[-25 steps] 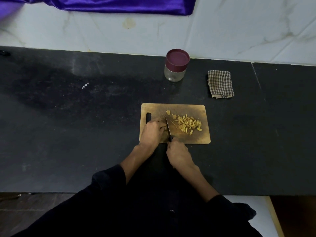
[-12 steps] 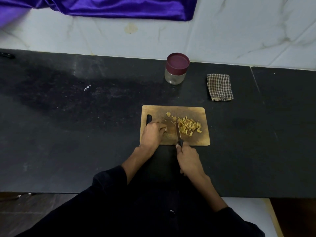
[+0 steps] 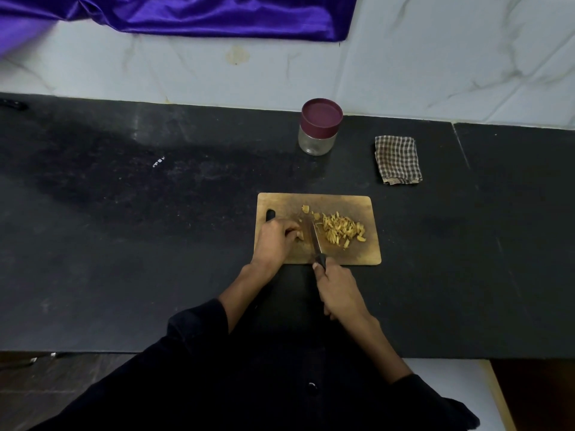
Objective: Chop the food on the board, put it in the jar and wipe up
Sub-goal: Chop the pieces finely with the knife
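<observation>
Right hand (image 3: pixel 337 293) wrapped round knife (image 3: pixel 312 241) handle, left hand (image 3: pixel 275 239) pinching last food piece (image 3: pixel 300 234) on board (image 3: pixel 367 256). Advice: knuckles forward, fingertips tucked, thin even strokes.

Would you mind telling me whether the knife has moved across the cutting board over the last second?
Yes. The knife, which half a second ago stood beside the chopped pile, is back left next to the left hand on the cutting board.

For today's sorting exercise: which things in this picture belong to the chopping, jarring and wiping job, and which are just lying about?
Part of the job:
chopping board
chopped food
knife, gripped by the right hand
left hand, holding the uncut piece
jar, lid on
checked cloth

Just lying about:
purple fabric on the wall
dark thing at the counter's far left
</observation>
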